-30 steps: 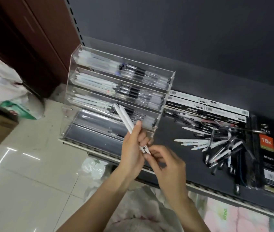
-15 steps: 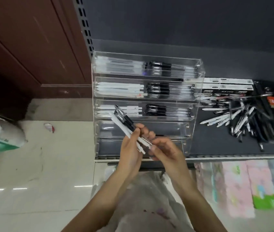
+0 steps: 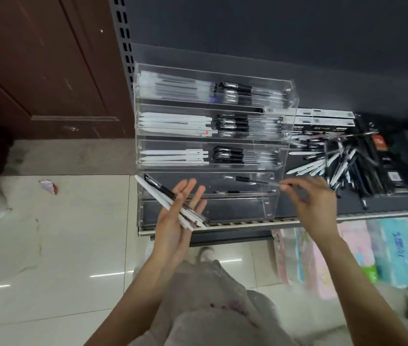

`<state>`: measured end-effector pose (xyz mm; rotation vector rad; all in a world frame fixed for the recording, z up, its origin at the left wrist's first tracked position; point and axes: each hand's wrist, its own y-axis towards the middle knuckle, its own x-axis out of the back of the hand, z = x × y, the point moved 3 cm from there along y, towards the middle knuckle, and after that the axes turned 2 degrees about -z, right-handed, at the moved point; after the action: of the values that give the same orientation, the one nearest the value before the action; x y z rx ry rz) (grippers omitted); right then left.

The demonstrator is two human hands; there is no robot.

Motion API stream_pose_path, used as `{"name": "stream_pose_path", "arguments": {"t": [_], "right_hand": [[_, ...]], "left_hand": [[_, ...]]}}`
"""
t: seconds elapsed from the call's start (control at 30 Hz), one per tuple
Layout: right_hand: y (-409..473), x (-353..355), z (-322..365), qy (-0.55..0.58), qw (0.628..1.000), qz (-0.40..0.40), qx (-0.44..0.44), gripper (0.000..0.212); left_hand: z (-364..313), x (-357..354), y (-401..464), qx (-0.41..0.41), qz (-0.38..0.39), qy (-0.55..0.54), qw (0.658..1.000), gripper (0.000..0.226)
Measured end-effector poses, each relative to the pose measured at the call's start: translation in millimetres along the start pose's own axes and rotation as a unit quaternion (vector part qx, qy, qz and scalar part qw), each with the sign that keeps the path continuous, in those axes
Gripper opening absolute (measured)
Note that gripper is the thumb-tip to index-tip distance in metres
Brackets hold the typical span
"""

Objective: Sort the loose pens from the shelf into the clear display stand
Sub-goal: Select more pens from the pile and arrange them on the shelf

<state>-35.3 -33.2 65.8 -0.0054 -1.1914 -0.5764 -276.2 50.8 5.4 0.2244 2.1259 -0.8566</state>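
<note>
Clear acrylic forms the display stand (image 3: pixel 276 156), which sits at the left end of a dark shelf (image 3: pixel 305 213) and has stepped tiers. The three upper tiers hold white pens on the left and black-capped pens on the right. The right hand (image 3: pixel 310 196) pinches the end of a clear pen with a black grip (image 3: pixel 247 180) between fingertips; that pen lies nearly level inside the fourth tier, its body stretching leftward away from the fingers. The left hand (image 3: pixel 178 216) is spread flat, palm up, fingers straight, in front of the stand's lower tiers. A small bunch of pens (image 3: pixel 170 199), white ones plus one black, rests across that palm, tips jutting up and left past the hand; whether the thumb presses on them is hard to tell. A loose heap of pens (image 3: pixel 340 163) lies on the shelf just right of the stand, beyond the right hand.
</note>
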Motion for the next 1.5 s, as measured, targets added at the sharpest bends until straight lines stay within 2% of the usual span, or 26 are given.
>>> {"name": "stream_pose_path", "arguments": {"t": [0.1,0.2,0.3,0.37,0.5,0.6,0.67,0.73,0.77,0.83,0.93,1.0,1.1,1.2,1.27,1.4,1.5], "right_hand": [[17,-18,-3,-0.042,0.994,0.063,0.076,0.006],[33,-36,-4,-0.138,0.971,0.111,0.159,0.007],[41,-52,0,-0.297,0.903,0.205,0.233,0.019],[43,-56,4,-0.369,0.854,0.278,0.241,0.021],[42,-51,9,-0.393,0.825,0.321,0.249,0.025],[40,-45,10,-0.385,0.834,0.319,0.235,0.025],[39,-37,15,-0.326,0.882,0.250,0.229,0.021],[33,-25,32,-0.132,0.957,0.161,0.201,0.014],[28,-20,45,-0.006,0.974,0.141,0.176,0.011],[19,-20,71,0.153,0.964,0.180,0.123,0.012],[6,-33,92,0.217,0.936,0.271,0.063,0.017],[4,-38,92,0.242,0.924,0.292,0.047,0.017],[11,-34,73,0.209,0.940,0.268,0.033,0.015],[24,-24,34,0.099,0.978,0.181,0.032,0.011],[27,-22,16,0.026,0.986,0.152,0.061,0.010],[26,-47,9,-0.086,0.972,0.190,0.113,0.008],[27,-64,9,-0.160,0.951,0.220,0.143,0.018]], "left_hand": [[2,3,0,-0.014,-0.005,-0.012,1.000,0.025],[6,2,1,-0.022,-0.011,-0.023,0.999,0.027],[11,-1,-1,-0.017,-0.015,-0.018,1.000,0.029],[15,-2,-3,-0.007,-0.005,-0.014,1.000,0.029],[18,-8,-8,-0.003,0.002,-0.027,1.000,0.027],[20,-13,-9,-0.007,-0.002,-0.046,0.999,0.027],[22,-17,-8,-0.010,0.001,-0.052,0.999,0.029],[25,-22,-7,-0.015,0.008,-0.053,0.998,0.032],[26,-26,-7,-0.017,0.013,-0.049,0.999,0.034],[29,-34,-7,-0.019,0.029,-0.032,0.999,0.037],[34,-42,-7,-0.015,0.040,-0.005,0.999,0.040],[36,-44,-8,-0.012,0.047,0.006,0.999,0.041],[41,-43,-8,-0.012,0.041,0.032,0.999,0.040],[45,-28,-6,-0.033,-0.032,0.056,0.997,0.028],[43,-14,-3,-0.036,-0.080,0.028,0.996,0.025],[35,4,-2,-0.035,-0.124,-0.038,0.991,0.023],[32,7,-4,-0.035,-0.128,-0.068,0.989,0.021]]}}
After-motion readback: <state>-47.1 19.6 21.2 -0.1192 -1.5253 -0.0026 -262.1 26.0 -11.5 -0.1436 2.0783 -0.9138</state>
